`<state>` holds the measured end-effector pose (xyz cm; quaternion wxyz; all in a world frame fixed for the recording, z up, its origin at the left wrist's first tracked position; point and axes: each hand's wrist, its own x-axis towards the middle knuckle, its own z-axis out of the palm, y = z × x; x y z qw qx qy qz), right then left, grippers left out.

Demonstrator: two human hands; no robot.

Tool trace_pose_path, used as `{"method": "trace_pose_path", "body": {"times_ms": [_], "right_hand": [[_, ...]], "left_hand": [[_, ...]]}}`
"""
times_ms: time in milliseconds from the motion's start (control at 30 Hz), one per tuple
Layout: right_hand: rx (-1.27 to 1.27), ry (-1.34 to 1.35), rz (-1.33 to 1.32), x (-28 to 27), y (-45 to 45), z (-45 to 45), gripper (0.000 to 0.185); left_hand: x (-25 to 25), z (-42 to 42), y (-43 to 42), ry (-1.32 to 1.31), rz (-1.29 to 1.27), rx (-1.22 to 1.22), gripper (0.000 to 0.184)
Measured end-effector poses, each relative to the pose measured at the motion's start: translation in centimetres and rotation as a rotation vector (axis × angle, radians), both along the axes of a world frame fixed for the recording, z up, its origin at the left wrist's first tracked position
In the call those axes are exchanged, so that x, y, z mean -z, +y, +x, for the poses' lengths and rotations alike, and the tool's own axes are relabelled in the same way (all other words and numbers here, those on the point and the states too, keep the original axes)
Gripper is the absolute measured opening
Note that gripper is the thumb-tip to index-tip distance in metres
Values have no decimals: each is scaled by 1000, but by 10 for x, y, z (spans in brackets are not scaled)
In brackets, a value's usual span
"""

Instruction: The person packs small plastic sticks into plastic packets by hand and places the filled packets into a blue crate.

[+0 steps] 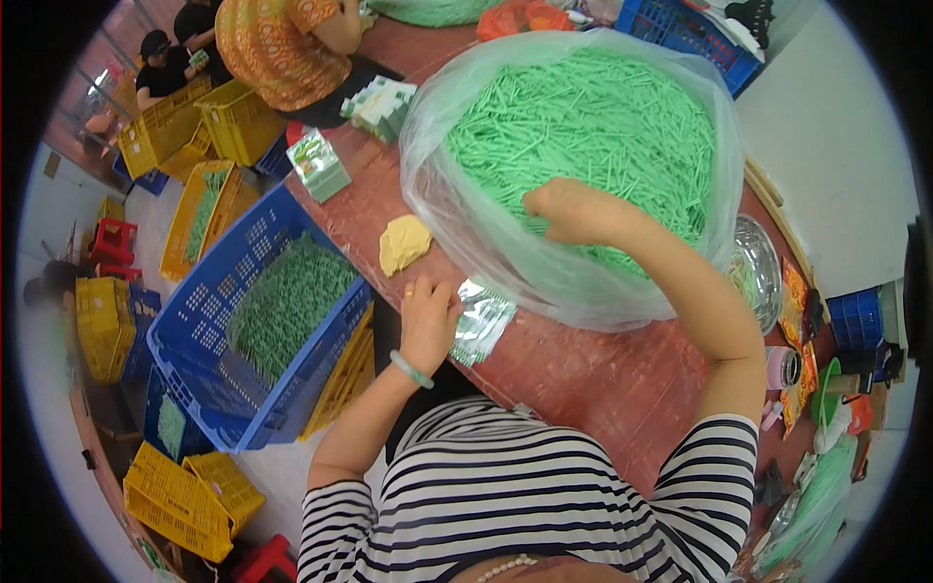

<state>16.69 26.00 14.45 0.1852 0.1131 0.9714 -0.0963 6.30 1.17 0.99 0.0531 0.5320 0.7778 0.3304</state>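
My right hand (575, 210) is over a heap of thin light-green sticks (593, 126) in a large clear plastic bag (428, 146). Its fingers are curled closed, and what they grip, if anything, is hidden. My left hand (428, 316), with a bangle at the wrist, is at the table's near edge. Its fingers are bent together against the left edge of a shiny silver foil pouch (483, 319), which lies flat on the red table (583, 374). Just beyond that hand sits a crumpled yellow cloth-like lump (404, 243).
A blue crate (194, 340) holding green sticks stands left of the table. Stacked printed packets (319, 165) lie at the table's left edge. A metal bowl (758, 272) and a pink-sided jar (780, 367) are at right. Another person (282, 49) works at the far left.
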Motion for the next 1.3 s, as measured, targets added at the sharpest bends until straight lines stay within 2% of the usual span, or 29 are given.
{"method": "trace_pose_path", "body": {"times_ms": [100, 200, 400, 533, 567, 667, 800, 933, 1033, 1300], "right_hand": [[24, -10, 17, 2, -1, -2, 37], [89, -39, -126, -6, 4, -2, 39], [47, -25, -110, 0, 6, 2, 46], [45, -82, -177, 0, 15, -3, 45], [36, -72, -193, -2, 17, -2, 46], [67, -54, -288, 0, 26, 1, 46], [66, 33, -366, 4, 37, 8, 38], [134, 56, -443, 5, 43, 14, 27], [248, 120, -503, 8, 43, 22, 23], [557, 330, -858, 2, 38, 52, 16]], "left_hand": [[-3, -5, 2, -52, 18, 25, 32], [-1, -8, 3, -189, -63, -23, 37], [-5, -14, -2, -288, 3, -36, 50], [-18, -18, -10, -567, -97, -92, 33], [-13, -21, -13, -474, 30, -58, 17], [-8, -31, -20, -569, 122, -21, 9], [-20, -41, -22, -1335, 111, 163, 12], [-38, -33, -10, -1628, 106, 257, 11], [-42, -24, 5, -1729, 125, 282, 10], [-72, 4, 49, -1662, 166, 359, 9]]}}
